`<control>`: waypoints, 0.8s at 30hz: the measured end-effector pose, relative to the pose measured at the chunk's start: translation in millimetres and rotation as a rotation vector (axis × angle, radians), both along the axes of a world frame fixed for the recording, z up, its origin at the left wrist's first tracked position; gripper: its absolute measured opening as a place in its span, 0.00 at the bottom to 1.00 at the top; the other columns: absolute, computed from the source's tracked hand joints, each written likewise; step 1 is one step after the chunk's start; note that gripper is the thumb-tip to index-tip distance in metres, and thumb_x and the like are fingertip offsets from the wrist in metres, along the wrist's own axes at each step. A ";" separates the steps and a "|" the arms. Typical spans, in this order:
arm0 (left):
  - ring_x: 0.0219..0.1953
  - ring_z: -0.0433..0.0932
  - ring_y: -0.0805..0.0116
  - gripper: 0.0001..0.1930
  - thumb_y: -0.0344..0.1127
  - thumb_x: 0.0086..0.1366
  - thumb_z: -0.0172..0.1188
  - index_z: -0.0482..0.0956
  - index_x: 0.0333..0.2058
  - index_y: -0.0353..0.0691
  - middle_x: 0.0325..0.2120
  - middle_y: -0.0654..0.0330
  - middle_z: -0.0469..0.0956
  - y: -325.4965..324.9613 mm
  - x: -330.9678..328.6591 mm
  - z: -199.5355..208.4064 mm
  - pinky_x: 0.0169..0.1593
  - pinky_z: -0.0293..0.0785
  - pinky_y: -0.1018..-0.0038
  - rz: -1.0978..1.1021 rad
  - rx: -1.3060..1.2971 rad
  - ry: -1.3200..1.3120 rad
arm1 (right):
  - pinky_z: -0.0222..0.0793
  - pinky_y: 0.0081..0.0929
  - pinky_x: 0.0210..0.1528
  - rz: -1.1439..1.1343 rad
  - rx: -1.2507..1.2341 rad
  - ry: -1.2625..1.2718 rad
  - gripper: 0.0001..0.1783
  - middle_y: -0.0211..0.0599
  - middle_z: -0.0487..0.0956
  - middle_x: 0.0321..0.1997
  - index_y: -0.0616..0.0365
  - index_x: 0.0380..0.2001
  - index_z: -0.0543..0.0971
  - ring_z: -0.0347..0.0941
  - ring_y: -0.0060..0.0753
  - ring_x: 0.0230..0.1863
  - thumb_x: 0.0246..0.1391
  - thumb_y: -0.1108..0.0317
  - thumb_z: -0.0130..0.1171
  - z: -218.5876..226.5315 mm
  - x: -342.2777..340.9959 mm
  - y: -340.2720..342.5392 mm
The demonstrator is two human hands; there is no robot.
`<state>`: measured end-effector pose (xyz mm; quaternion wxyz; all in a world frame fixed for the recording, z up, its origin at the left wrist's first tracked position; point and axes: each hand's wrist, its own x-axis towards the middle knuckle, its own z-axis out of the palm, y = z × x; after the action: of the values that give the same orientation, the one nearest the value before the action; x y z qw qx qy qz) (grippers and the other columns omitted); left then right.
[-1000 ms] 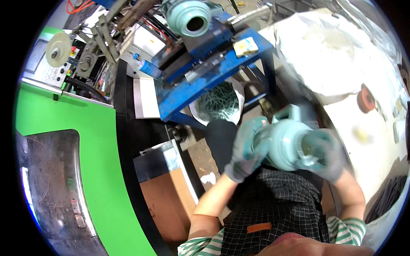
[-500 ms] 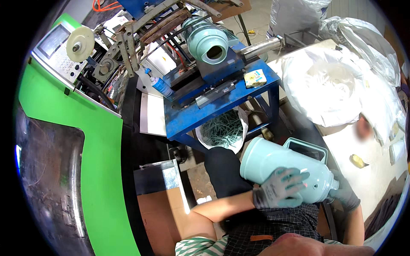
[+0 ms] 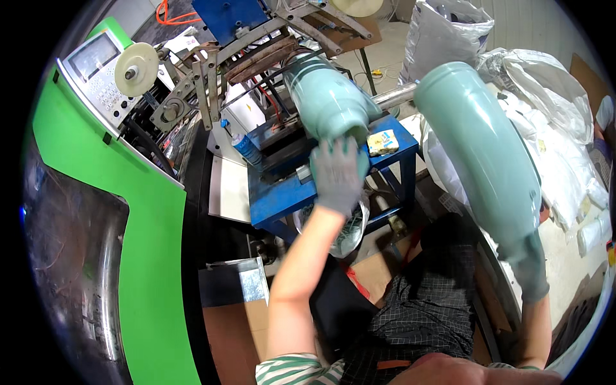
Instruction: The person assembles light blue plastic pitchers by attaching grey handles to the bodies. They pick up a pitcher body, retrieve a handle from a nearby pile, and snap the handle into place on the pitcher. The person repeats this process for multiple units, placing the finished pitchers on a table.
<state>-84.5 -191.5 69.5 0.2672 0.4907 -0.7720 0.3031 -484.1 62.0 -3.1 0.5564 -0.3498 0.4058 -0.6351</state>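
Observation:
A pale-green plastic jug [image 3: 484,147] rises at an angle on my right, its wide end away from me. My right hand [image 3: 527,269], in a grey glove, is closed around its narrow near end. A second pale-green jug [image 3: 327,96] lies on the blue machine stand [image 3: 276,202], under metal linkage arms [image 3: 253,42]. My gloved left hand [image 3: 338,176] reaches forward and grips its near neck end, fingers spread over it. Motion blurs this hand, and its palm hides part of the jug.
A green machine [image 3: 151,256] with a control panel [image 3: 96,61] stands at left. A blue spray can [image 3: 247,149] and a yellow-white packet [image 3: 383,142] rest on the stand. Beneath it sits a bag of green shavings [image 3: 353,234]. White sacks [image 3: 558,96] crowd the right-hand table.
The first jug has gone from my lap up to the right in my right hand. My left hand has left it and reached the second jug, whose neck has shifted toward me.

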 end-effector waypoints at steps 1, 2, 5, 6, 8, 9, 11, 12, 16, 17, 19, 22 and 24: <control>0.57 0.72 0.47 0.18 0.50 0.67 0.64 0.82 0.47 0.43 0.48 0.51 0.78 37.4 -2.2 -7.0 0.53 0.69 0.49 -0.081 0.004 0.040 | 0.80 0.40 0.55 0.020 0.005 0.011 0.45 0.41 0.72 0.68 0.52 0.77 0.55 0.77 0.41 0.61 0.66 0.44 0.59 6.9 -3.8 -11.5; 0.53 0.73 0.49 0.17 0.48 0.64 0.67 0.83 0.43 0.43 0.43 0.54 0.77 71.9 2.8 -13.6 0.51 0.69 0.51 -0.133 -0.078 0.047 | 0.83 0.37 0.49 0.019 0.019 0.070 0.44 0.41 0.73 0.67 0.52 0.77 0.54 0.80 0.39 0.56 0.68 0.45 0.55 24.9 5.4 -28.1; 0.41 0.76 0.53 0.11 0.46 0.58 0.72 0.84 0.33 0.49 0.36 0.63 0.78 164.2 38.7 -20.2 0.40 0.70 0.56 -0.254 -0.220 0.056 | 0.82 0.27 0.35 0.049 0.068 0.135 0.43 0.43 0.77 0.56 0.55 0.76 0.56 0.82 0.30 0.39 0.68 0.44 0.55 67.4 38.0 -87.6; 0.36 0.76 0.56 0.10 0.46 0.57 0.72 0.83 0.31 0.51 0.34 0.66 0.79 183.5 49.7 -22.7 0.37 0.69 0.59 -0.291 -0.175 0.129 | 0.82 0.27 0.35 0.102 0.113 0.147 0.43 0.41 0.78 0.53 0.55 0.74 0.58 0.81 0.29 0.38 0.67 0.44 0.57 79.1 43.5 -107.1; 0.32 0.75 0.60 0.13 0.51 0.54 0.74 0.81 0.26 0.54 0.32 0.68 0.78 209.0 58.6 -47.3 0.37 0.67 0.63 -0.359 0.068 0.352 | 0.80 0.29 0.39 0.198 0.059 0.171 0.38 0.35 0.78 0.49 0.50 0.69 0.65 0.79 0.26 0.35 0.64 0.42 0.60 100.2 79.2 -142.6; 0.31 0.75 0.60 0.14 0.51 0.53 0.75 0.80 0.26 0.55 0.31 0.68 0.77 218.9 55.5 -55.2 0.37 0.67 0.63 -0.391 0.077 0.431 | 0.79 0.29 0.40 0.280 0.077 0.177 0.34 0.34 0.77 0.47 0.50 0.65 0.67 0.78 0.25 0.34 0.65 0.43 0.60 103.5 103.7 -160.9; 0.30 0.74 0.59 0.16 0.53 0.50 0.75 0.78 0.28 0.55 0.31 0.68 0.76 230.6 38.5 -64.3 0.37 0.66 0.61 -0.451 0.144 0.481 | 0.77 0.26 0.37 0.298 0.021 0.104 0.30 0.35 0.78 0.43 0.49 0.63 0.69 0.77 0.29 0.35 0.67 0.44 0.59 108.1 147.4 -195.1; 0.31 0.74 0.58 0.18 0.53 0.48 0.75 0.77 0.30 0.56 0.31 0.68 0.75 240.6 33.7 -70.7 0.37 0.65 0.60 -0.442 0.225 0.441 | 0.78 0.29 0.39 0.363 0.022 0.103 0.34 0.37 0.78 0.48 0.49 0.64 0.69 0.78 0.31 0.39 0.64 0.42 0.62 100.2 171.1 -220.1; 0.32 0.73 0.59 0.18 0.51 0.45 0.73 0.76 0.31 0.54 0.34 0.68 0.74 272.5 33.6 -102.4 0.35 0.64 0.58 -0.500 0.342 0.361 | 0.80 0.37 0.43 0.527 -0.034 -0.092 0.38 0.38 0.76 0.53 0.46 0.66 0.67 0.77 0.36 0.47 0.61 0.40 0.67 121.1 260.7 -289.4; 0.32 0.73 0.60 0.17 0.51 0.46 0.72 0.76 0.31 0.54 0.33 0.68 0.73 269.4 28.6 -97.4 0.34 0.64 0.58 -0.549 0.283 0.432 | 0.80 0.37 0.42 0.569 0.035 -0.077 0.36 0.38 0.75 0.52 0.45 0.64 0.68 0.77 0.36 0.47 0.61 0.42 0.68 121.5 268.6 -321.7; 0.32 0.73 0.60 0.16 0.49 0.47 0.71 0.76 0.31 0.54 0.33 0.67 0.72 264.3 31.1 -91.1 0.32 0.64 0.59 -0.604 0.252 0.482 | 0.81 0.39 0.44 0.384 0.175 -0.193 0.33 0.40 0.76 0.56 0.44 0.64 0.69 0.77 0.37 0.49 0.63 0.42 0.65 128.7 292.9 -374.3; 0.31 0.73 0.60 0.15 0.48 0.48 0.70 0.76 0.32 0.53 0.34 0.67 0.72 256.7 51.7 -80.9 0.32 0.64 0.59 -0.582 0.276 0.397 | 0.83 0.41 0.47 0.340 0.008 -0.426 0.35 0.40 0.76 0.60 0.44 0.66 0.68 0.77 0.38 0.53 0.64 0.40 0.63 119.9 325.9 -394.1; 0.31 0.73 0.59 0.14 0.47 0.50 0.69 0.76 0.33 0.53 0.35 0.67 0.73 266.8 51.7 -86.3 0.34 0.65 0.58 -0.520 0.314 0.386 | 0.84 0.41 0.48 0.400 -0.060 -0.519 0.36 0.40 0.76 0.61 0.46 0.67 0.68 0.78 0.38 0.52 0.65 0.38 0.61 111.0 327.9 -390.1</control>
<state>-32.8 75.4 -16.8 0.3977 0.3611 -0.8435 0.0041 -156.2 -328.1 107.9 0.7446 -0.2652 0.1547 -0.5927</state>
